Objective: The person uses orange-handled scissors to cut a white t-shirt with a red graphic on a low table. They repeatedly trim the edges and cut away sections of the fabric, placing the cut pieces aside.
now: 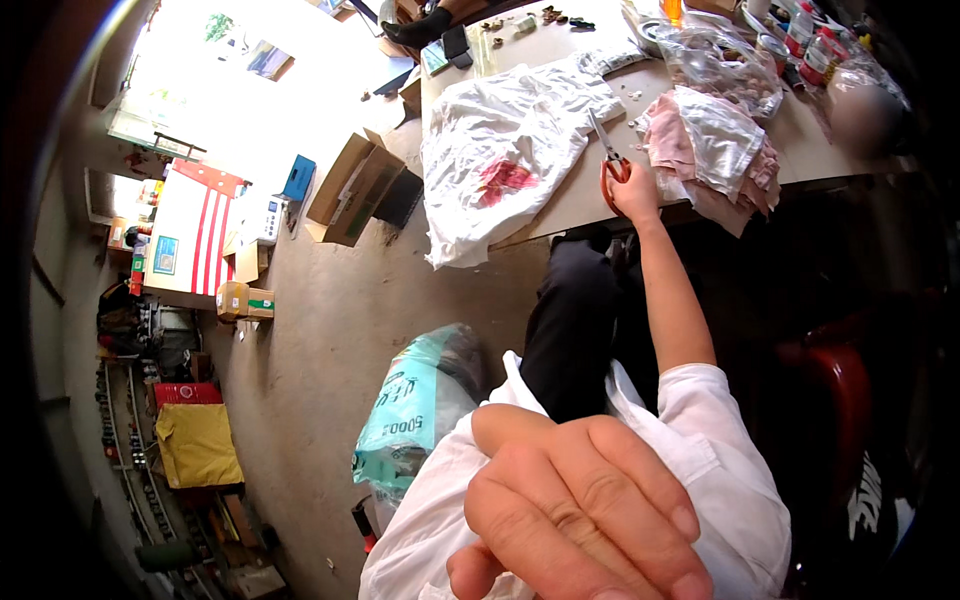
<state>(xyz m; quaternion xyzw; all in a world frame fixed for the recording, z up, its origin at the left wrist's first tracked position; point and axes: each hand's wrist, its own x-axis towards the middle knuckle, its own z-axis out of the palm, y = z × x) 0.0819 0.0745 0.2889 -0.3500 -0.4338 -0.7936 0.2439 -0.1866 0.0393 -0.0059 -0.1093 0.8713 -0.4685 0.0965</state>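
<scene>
My right hand grips orange-handled scissors at the table's front edge, blades pointing away from me. Left of them a white shirt with a red-pink patch lies spread over the table and hangs past its edge. Right of my hand is a stack of pink and white cloth. My left hand is raised close to the camera over my lap, back toward me, fingers curled and held together; whatever may be inside them is hidden.
Plastic bags, bottles and small items crowd the far tabletop. Another person's dark-shod foot shows at the top. An open cardboard box stands left of the table, a turquoise sack beside my legs, and boxes and shelving along the left.
</scene>
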